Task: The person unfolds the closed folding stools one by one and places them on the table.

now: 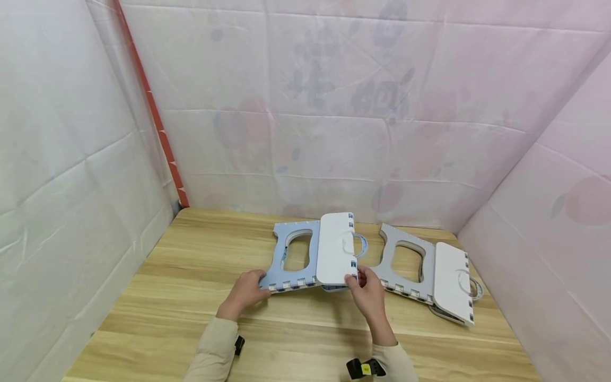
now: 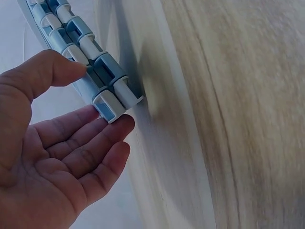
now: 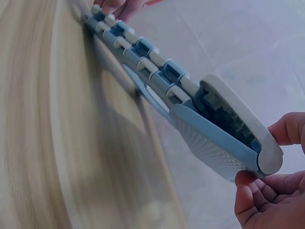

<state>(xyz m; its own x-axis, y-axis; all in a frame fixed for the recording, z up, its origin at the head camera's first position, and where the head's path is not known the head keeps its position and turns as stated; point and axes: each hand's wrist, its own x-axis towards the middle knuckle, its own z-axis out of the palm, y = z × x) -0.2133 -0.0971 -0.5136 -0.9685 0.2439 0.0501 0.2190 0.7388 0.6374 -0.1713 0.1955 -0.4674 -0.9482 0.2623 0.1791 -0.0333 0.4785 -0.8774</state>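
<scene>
A blue-and-white folding step stool (image 1: 334,249) is folded flat, its white top panel to the right and its blue leg frame to the left. At the leg frame's near left corner, my left hand (image 1: 246,292) pinches the edge, thumb on one side and fingers on the other; the left wrist view shows this hand (image 2: 62,138) by the row of hinges (image 2: 95,62). My right hand (image 1: 367,292) grips the near right corner of the top panel. In the right wrist view, the right hand's thumb and fingers (image 3: 288,131) hold the two folded panels (image 3: 224,129) from both sides.
A grey-and-white folding stool (image 1: 410,260), also folded, lies to the right on the wooden table (image 1: 181,297). White patterned sheets (image 1: 334,106) stand as walls at the back, left and right. A red strip (image 1: 153,106) runs down the back left.
</scene>
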